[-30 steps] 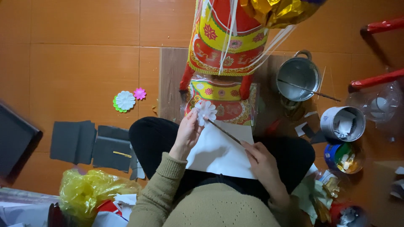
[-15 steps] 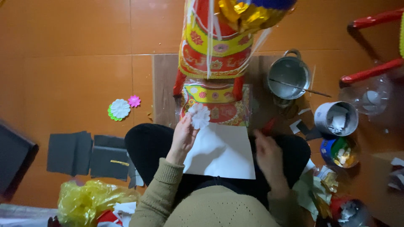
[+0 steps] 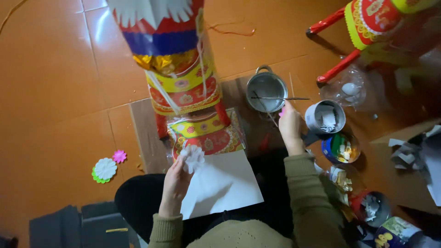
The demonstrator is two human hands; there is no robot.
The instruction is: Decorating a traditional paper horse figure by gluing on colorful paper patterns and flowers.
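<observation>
Head view: left hand [image 3: 177, 183] pinches white paper flower [image 3: 193, 157]; right hand [image 3: 291, 124] grips thin stick [image 3: 266, 108] over metal pot [image 3: 266, 89].

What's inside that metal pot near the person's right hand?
Thin sticks lie across the pot, one resting on its rim. The right hand reaches beside it. The pot's bottom looks grey; any contents are unclear.

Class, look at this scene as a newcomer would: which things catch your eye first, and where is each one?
The tall red, yellow and blue paper figure at top centre dominates, standing on the orange floor. Below it, the left hand holds a white paper flower over a white sheet. The right hand reaches toward the metal pot, with open tins clustered at right.
</observation>
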